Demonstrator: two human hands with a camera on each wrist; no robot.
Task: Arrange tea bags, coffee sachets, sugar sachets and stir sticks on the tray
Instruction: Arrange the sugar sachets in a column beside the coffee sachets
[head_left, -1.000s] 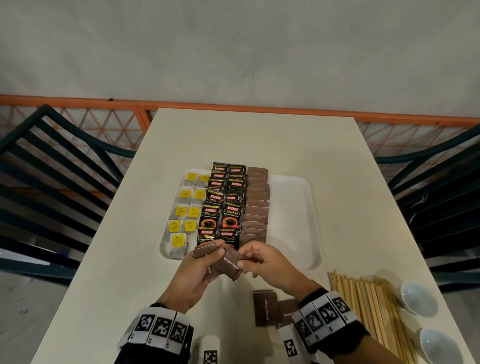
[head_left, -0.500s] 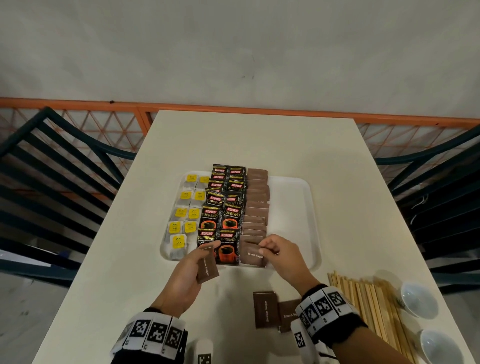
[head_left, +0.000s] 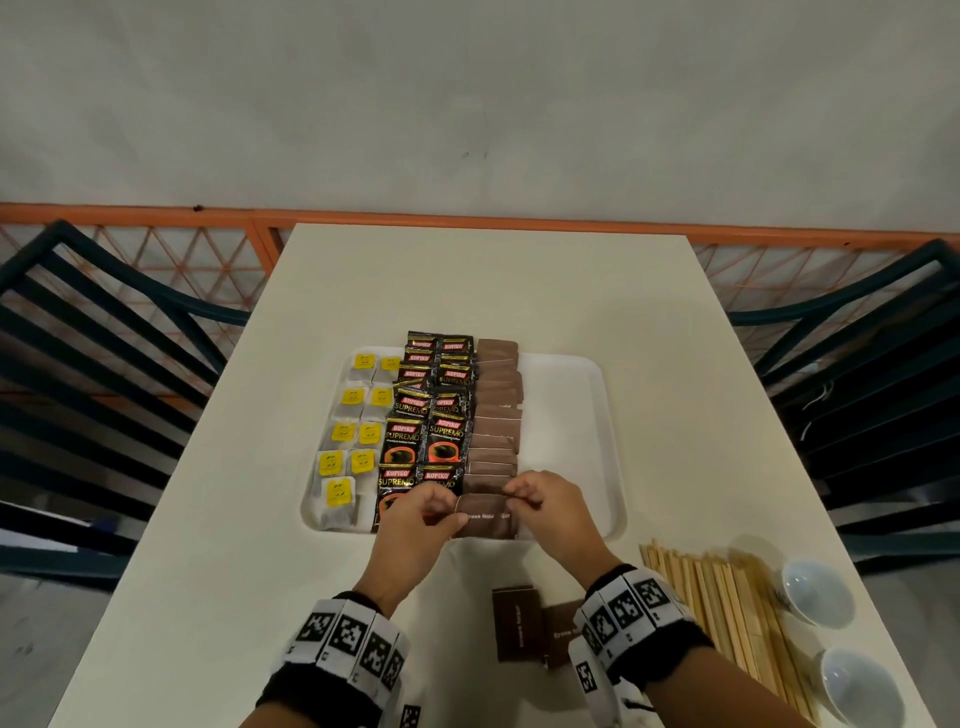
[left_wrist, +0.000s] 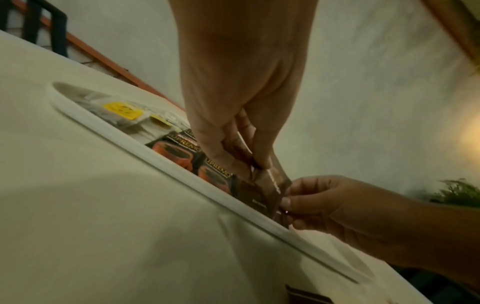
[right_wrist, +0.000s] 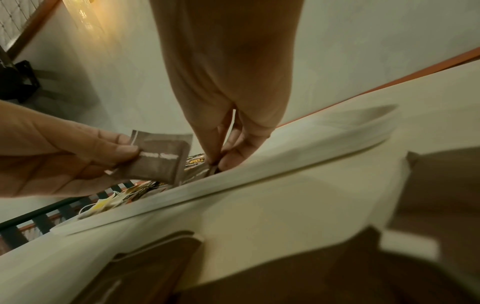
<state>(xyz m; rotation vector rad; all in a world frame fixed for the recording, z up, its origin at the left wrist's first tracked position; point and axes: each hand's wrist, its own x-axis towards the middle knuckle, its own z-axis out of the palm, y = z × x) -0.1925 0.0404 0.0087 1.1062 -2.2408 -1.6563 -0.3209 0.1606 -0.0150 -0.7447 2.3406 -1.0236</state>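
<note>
A white tray (head_left: 597, 415) carries tea bags (head_left: 343, 436) with yellow tags on its left, black coffee sachets (head_left: 426, 431) in the middle and a row of brown sugar sachets (head_left: 496, 405) beside them. Both hands are at the near end of that row. My left hand (head_left: 441, 512) pinches a brown sugar sachet (right_wrist: 161, 158) by one end, raised just above the tray. My right hand (head_left: 511, 493) pinches the right edge of the nearest sugar sachet in the row (head_left: 488, 525). Wooden stir sticks (head_left: 727, 608) lie on the table at the right.
Two more brown sugar sachets (head_left: 517, 629) lie on the table near my right wrist. Two white bowls (head_left: 815, 590) stand at the table's right edge past the sticks. Dark chairs (head_left: 104, 364) flank the table. The tray's right part is bare.
My right hand laid a sugar sachet at the near end of the row and stays on it. My left hand brought its sachet rightward, up to the right hand.
</note>
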